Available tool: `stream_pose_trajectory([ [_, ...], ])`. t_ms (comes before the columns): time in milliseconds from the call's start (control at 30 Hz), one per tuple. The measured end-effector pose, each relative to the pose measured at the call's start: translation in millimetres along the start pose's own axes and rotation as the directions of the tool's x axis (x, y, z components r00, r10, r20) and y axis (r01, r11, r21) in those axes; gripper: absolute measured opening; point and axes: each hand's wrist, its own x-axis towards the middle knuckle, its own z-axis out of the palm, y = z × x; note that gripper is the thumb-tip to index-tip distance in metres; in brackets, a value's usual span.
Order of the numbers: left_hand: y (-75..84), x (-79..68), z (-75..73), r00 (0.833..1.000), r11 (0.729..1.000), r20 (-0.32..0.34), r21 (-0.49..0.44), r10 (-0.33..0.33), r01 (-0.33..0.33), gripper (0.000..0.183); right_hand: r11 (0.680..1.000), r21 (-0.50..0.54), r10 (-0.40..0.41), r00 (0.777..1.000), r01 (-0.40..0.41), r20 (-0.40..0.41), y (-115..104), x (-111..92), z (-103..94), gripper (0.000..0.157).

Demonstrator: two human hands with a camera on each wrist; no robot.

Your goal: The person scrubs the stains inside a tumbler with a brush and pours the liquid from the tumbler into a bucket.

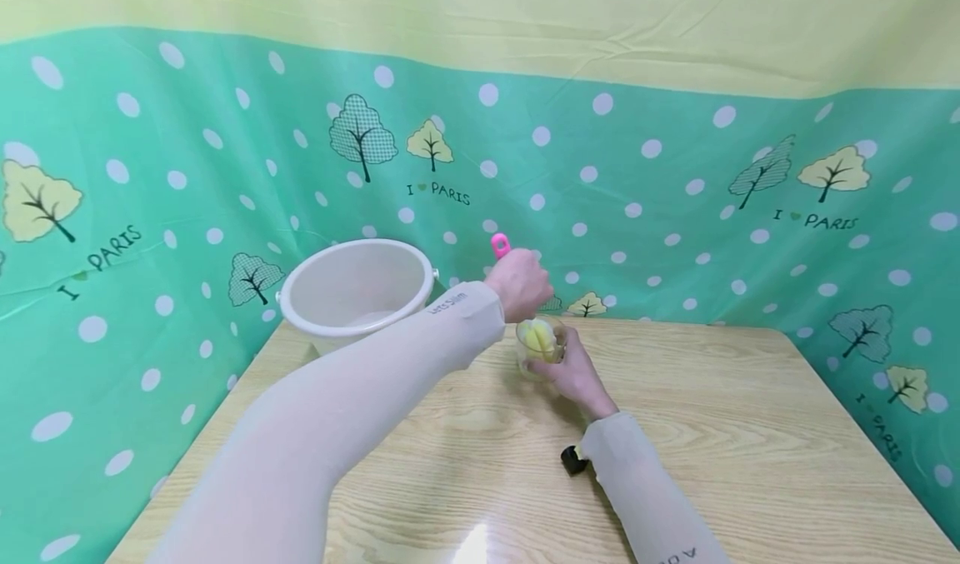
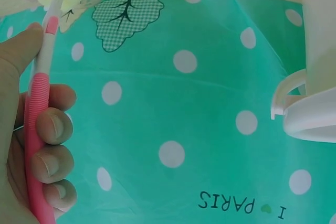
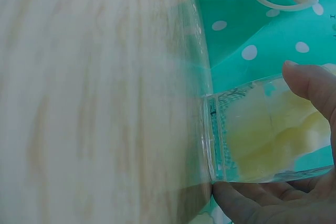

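Observation:
My left hand (image 1: 521, 283) grips the pink and white handle of a cup brush (image 2: 38, 98), fingers curled round it and thumb along the white neck. The pink handle end pokes up above the fist in the head view. A yellow and white sponge head (image 1: 538, 337) sits inside a clear glass cup (image 3: 218, 140). Around the cup's side wraps my right hand (image 1: 577, 376), thumb on one side and fingers on the other. In the right wrist view the cup's base is right at the wooden tabletop.
A white bucket (image 1: 352, 329) with a handle stands at the back left of the wooden table (image 1: 675, 431). Behind the table hangs a green and yellow curtain (image 1: 637, 164) with dots and trees. A small black device (image 1: 574, 460) is beside the right wrist.

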Motion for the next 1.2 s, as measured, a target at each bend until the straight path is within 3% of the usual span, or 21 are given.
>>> stream_pose_trajectory([
  [300, -3.5, -2.2, 0.3, 1.0, 1.0, 0.001, -0.014, 0.003, -0.003, 0.044, 1.0, -0.014, -0.003, 1.0, 0.002, -0.002, -1.4, -0.6, -0.4, 0.089],
  [1200, -5.6, -6.2, 6.7, 0.999, 0.996, -0.029, -0.086, -0.015, 0.013, 0.028, 1.0, -0.003, -0.016, 1.0, 0.016, -0.002, -2.9, -2.4, 0.1, 0.089],
])
